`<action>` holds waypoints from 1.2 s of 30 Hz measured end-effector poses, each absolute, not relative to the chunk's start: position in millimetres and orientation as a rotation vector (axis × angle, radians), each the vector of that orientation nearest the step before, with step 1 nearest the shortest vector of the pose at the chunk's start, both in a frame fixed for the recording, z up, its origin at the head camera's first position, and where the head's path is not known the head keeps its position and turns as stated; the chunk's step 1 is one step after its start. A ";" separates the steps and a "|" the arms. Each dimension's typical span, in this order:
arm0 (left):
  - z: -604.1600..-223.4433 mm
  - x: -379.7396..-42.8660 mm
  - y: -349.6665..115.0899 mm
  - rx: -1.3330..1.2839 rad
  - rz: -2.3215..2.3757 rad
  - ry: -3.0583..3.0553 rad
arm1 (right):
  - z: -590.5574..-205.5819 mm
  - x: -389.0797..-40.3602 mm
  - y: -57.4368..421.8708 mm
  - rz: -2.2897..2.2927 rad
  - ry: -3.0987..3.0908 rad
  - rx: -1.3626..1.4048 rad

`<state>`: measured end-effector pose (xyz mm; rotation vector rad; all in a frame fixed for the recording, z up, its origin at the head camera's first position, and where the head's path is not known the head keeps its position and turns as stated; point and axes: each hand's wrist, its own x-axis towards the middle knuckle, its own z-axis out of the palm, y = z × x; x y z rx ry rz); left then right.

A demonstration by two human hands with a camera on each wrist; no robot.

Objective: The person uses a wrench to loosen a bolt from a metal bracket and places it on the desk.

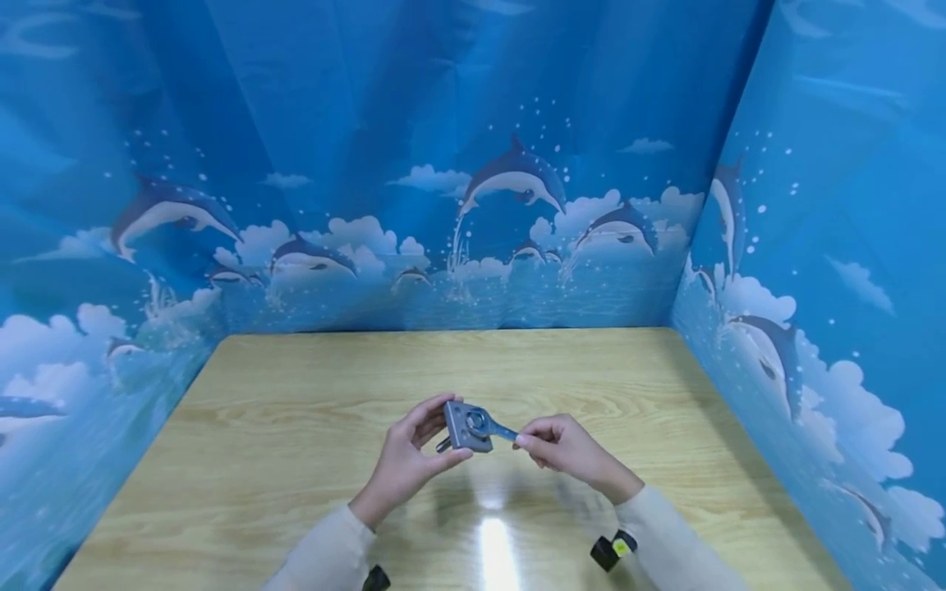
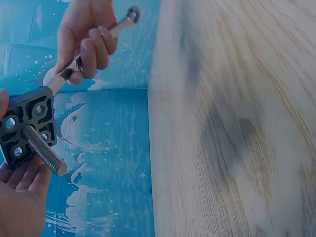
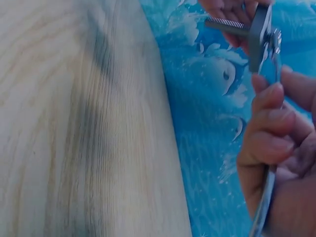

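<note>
My left hand [image 1: 405, 460] grips a square grey plate [image 1: 456, 427] by its edges, thumb below and fingers above, over the table. A threaded bolt [image 2: 45, 150] sticks out of the plate's ribbed back, which has a hole near each corner. On the front face, the ring end of a metal wrench [image 1: 502, 430] sits around the nut or bolt head [image 1: 476, 423] at the plate's middle. The wrench handle runs to the right, pinched by my right hand [image 1: 565, 447]. In the left wrist view its other ring end [image 2: 133, 15] shows beyond the right hand's fingers.
Beneath both hands lies a light wood-grain table [image 1: 296, 386] with a bright glare spot near its front. Blue curtains [image 1: 355, 164] printed with dolphins enclose the back and sides. A black wrist-camera piece [image 1: 606, 554] sits by the right sleeve.
</note>
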<state>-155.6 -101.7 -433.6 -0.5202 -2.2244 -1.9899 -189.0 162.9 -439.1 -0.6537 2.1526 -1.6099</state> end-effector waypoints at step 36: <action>-435.4 -153.7 -92.9 -1.013 -2.305 -2.411 | -344.2 -259.1 152.0 -0.615 2.146 -1.192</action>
